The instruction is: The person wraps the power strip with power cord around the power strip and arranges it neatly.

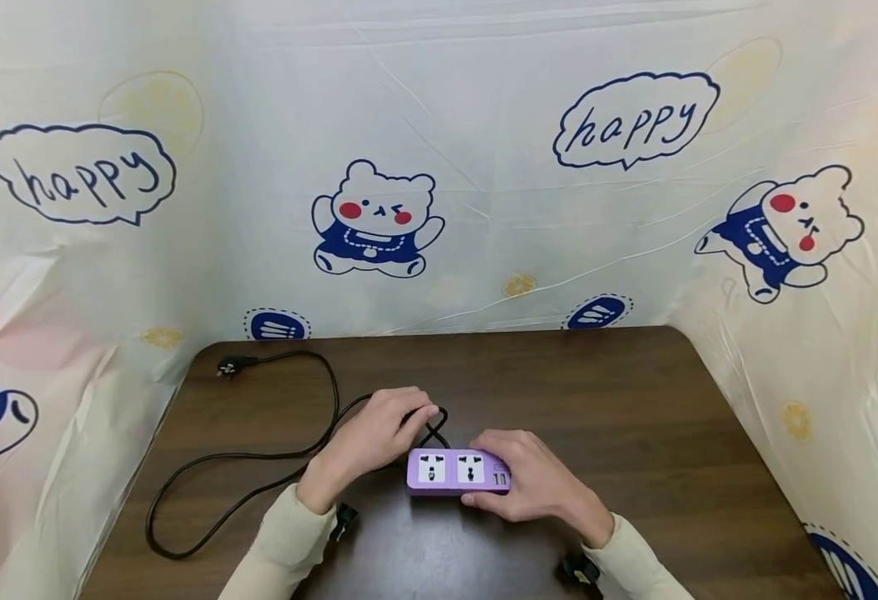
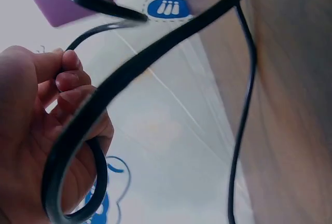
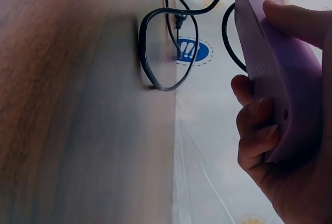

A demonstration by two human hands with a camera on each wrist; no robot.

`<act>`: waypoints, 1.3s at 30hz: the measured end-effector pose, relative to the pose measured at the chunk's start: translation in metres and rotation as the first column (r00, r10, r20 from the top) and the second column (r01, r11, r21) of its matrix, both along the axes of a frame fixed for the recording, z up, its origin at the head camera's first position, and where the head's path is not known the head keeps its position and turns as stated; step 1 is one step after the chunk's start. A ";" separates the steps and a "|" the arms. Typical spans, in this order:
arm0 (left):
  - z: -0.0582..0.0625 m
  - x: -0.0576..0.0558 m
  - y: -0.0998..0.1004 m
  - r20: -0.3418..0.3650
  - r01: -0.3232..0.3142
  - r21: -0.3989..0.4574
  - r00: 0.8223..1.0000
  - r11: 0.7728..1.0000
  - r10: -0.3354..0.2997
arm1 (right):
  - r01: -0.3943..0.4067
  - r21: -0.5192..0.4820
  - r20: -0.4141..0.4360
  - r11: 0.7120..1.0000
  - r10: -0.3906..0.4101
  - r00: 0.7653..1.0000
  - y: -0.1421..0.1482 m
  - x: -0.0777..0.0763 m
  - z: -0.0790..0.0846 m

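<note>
A purple power strip (image 1: 444, 475) with two white sockets and USB ports is gripped at its right end by my right hand (image 1: 532, 479). In the right wrist view, the thumb lies on one side of the power strip (image 3: 285, 79) and the fingers curl round the other. My left hand (image 1: 378, 433) is beside the strip's left end, pinching the black power cord (image 2: 78, 37) between thumb and fingers. A loop of that cord hangs across the left palm. From there the cord (image 1: 236, 454) spreads over the table in a wide loop, ending in a black plug (image 1: 234, 365) at the back left.
The brown wooden table (image 1: 596, 400) ends at a printed cloth (image 1: 484, 208) with bears and lettering, which rises at the back and sides. Black devices are worn at the left wrist (image 1: 343, 521) and right wrist (image 1: 579, 571).
</note>
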State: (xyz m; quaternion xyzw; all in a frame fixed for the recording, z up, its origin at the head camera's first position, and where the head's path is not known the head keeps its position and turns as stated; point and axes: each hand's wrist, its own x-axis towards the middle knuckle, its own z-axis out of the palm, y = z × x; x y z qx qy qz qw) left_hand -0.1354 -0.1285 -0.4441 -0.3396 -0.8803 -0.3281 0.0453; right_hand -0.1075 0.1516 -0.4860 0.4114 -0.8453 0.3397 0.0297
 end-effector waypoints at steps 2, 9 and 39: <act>0.003 0.004 0.002 0.003 0.010 -0.016 1.000 1.000 -0.010 | 0.014 -0.003 0.005 1.000 -0.014 1.000 -0.002 -0.001 -0.001; 0.009 0.019 0.012 -0.046 0.016 -0.069 0.999 0.997 -0.019 | 0.099 -0.057 0.043 0.993 -0.097 0.994 -0.008 -0.003 -0.005; 0.001 0.054 0.028 -0.211 0.014 0.008 0.977 1.000 -0.012 | 0.268 -0.256 0.208 0.929 -0.218 0.954 0.006 -0.012 0.012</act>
